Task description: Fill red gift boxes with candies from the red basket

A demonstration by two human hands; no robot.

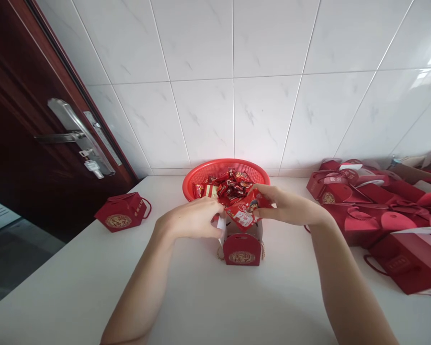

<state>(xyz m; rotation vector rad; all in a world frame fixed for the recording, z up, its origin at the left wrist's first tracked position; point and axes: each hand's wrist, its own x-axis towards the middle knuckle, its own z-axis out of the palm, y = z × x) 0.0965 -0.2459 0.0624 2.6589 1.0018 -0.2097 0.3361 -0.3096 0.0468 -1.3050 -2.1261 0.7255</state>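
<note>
An open red gift box (243, 251) with a gold emblem stands on the white table. Above its opening, my right hand (282, 206) pinches a red candy packet (242, 211) with a cartoon figure on it. My left hand (197, 218) is at the box's left side, fingers closed around the raised white-inside flap (221, 224). Just behind the box sits a red plastic basket (191, 179) filled with wrapped sweets (233, 184).
A closed red box (124, 212) with a cord handle stands at the table's left edge. Many red boxes (366, 211) crowd the right side. A tiled wall (201, 43) rises behind, and a dark door (28, 96) with keys in its lock is at the left.
</note>
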